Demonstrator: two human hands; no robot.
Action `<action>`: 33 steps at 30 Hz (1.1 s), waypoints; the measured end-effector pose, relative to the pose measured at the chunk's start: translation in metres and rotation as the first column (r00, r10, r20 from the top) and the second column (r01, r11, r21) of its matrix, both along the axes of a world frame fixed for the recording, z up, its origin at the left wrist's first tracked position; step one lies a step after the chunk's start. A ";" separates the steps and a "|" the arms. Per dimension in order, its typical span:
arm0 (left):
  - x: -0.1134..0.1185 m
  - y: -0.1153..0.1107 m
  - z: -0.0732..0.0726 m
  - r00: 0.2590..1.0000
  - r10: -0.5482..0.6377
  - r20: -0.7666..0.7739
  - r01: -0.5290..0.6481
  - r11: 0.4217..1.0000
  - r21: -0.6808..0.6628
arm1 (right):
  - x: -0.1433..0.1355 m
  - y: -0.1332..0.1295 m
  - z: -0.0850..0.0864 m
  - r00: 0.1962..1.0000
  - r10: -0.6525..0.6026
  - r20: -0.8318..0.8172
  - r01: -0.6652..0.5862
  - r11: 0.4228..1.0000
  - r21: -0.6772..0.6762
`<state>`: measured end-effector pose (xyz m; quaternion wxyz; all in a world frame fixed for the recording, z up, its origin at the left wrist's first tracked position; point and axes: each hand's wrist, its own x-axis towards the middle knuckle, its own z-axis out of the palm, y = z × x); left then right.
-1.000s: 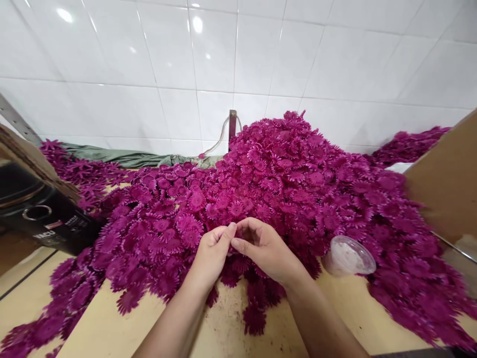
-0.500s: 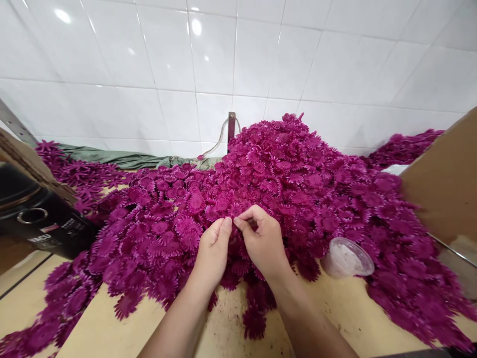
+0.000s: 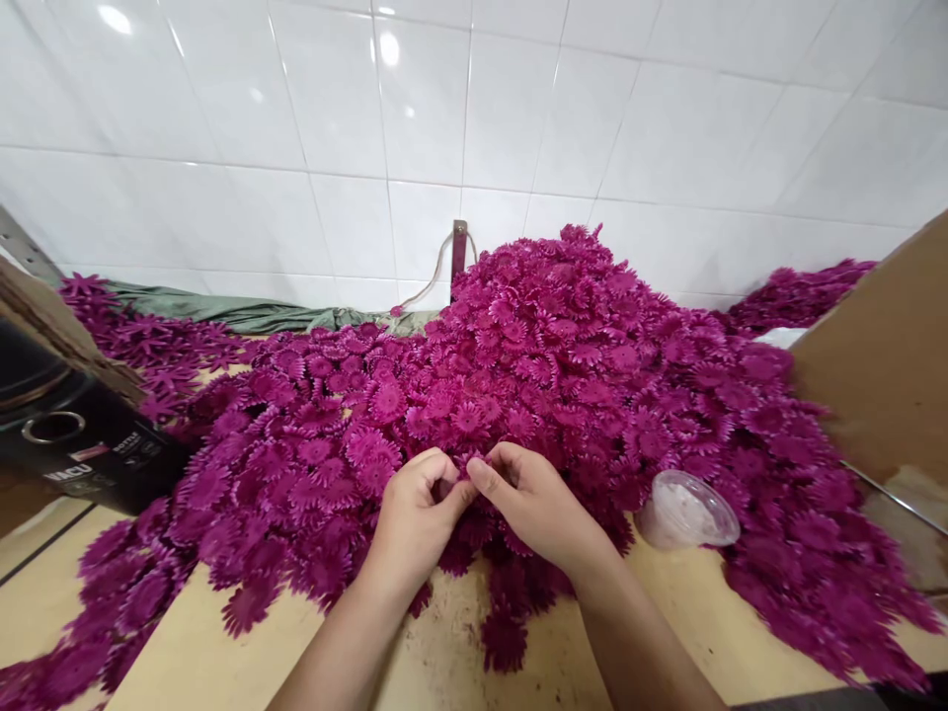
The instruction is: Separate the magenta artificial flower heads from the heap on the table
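A large heap of magenta artificial flowers [image 3: 563, 346] with toothed petals spreads over the table in front of me. My left hand [image 3: 421, 509] is closed, its thumb and fingers pinching at the near side of the heap. Close by, fingertips almost meeting it, my right hand [image 3: 531, 502] is closed in a similar pinch. Between the two sets of fingertips a bit of a magenta flower [image 3: 466, 461] shows; most of it is hidden by the fingers. A few loose flowers [image 3: 505, 640] lie on the table between my forearms.
A clear plastic cup [image 3: 685, 512] with whitish contents leans by the heap at right. On the left stands a black container [image 3: 89, 434] with a metal ring, beside cardboard [image 3: 63, 316]. A brown cardboard box [image 3: 881, 365] is at right. Behind are a green cloth [image 3: 244, 308] and a tiled wall [image 3: 333, 109].
Both hands have come slightly nearer to me, and their fingers have changed from upright pinches to more curled, inward-facing ones. A bit of magenta flower now shows between them.
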<state>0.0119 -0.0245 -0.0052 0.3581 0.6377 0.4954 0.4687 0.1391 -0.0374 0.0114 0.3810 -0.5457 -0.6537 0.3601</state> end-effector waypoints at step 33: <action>-0.012 -0.010 0.004 0.978 0.049 -0.205 -0.017 0.987 0.157 | 0.020 0.010 -0.013 0.877 -0.196 -0.439 0.198 0.979 -0.043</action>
